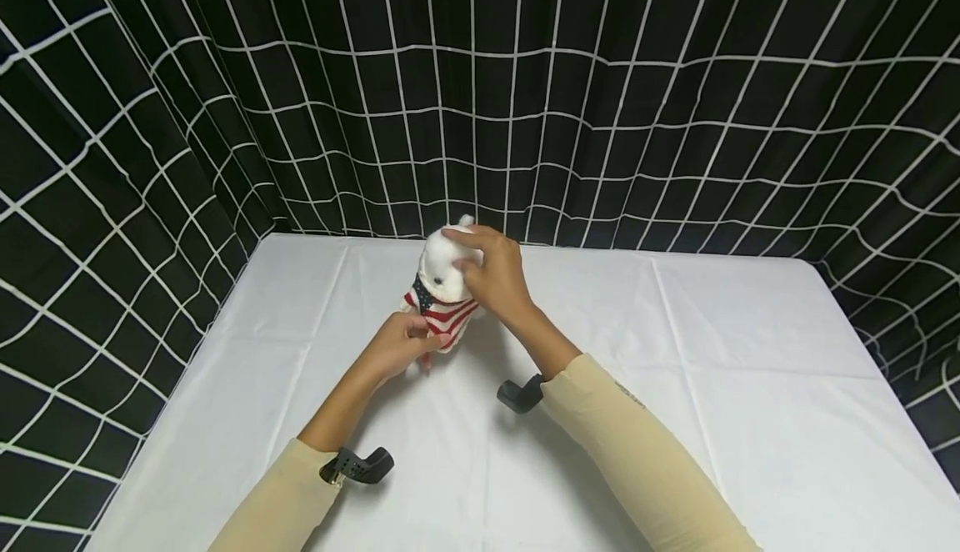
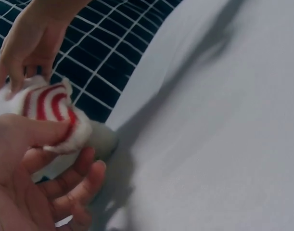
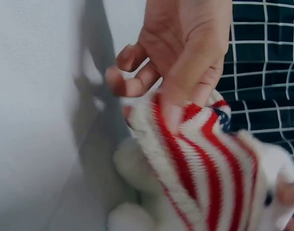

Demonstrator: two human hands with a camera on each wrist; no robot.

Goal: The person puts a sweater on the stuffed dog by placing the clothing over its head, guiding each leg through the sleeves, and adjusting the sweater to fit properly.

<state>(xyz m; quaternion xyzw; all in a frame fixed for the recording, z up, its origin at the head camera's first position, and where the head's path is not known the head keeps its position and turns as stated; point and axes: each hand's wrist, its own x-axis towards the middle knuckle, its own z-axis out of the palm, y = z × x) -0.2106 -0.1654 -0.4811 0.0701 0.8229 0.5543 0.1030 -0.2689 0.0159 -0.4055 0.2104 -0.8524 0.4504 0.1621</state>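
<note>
A white plush toy (image 1: pixel 442 253) with a dark eye is held close over the far side of the table. It wears a knitted sweater (image 1: pixel 453 318) with red and white stripes and a dark blue starred patch. My right hand (image 1: pixel 501 273) grips the toy's head from the right, fingers over the top. Lower down, my left hand (image 1: pixel 392 348) pinches the sweater's hem between thumb and fingers. The right wrist view shows the thumb on the striped knit (image 3: pixel 219 168), with white rounded feet (image 3: pixel 132 163) below the hem.
A white cloth (image 1: pixel 600 452) with fold creases covers the table. Black curtains (image 1: pixel 525 93) with a white grid stand behind the table's far edge and along both sides. Each wrist carries a black camera mount (image 1: pixel 358 466).
</note>
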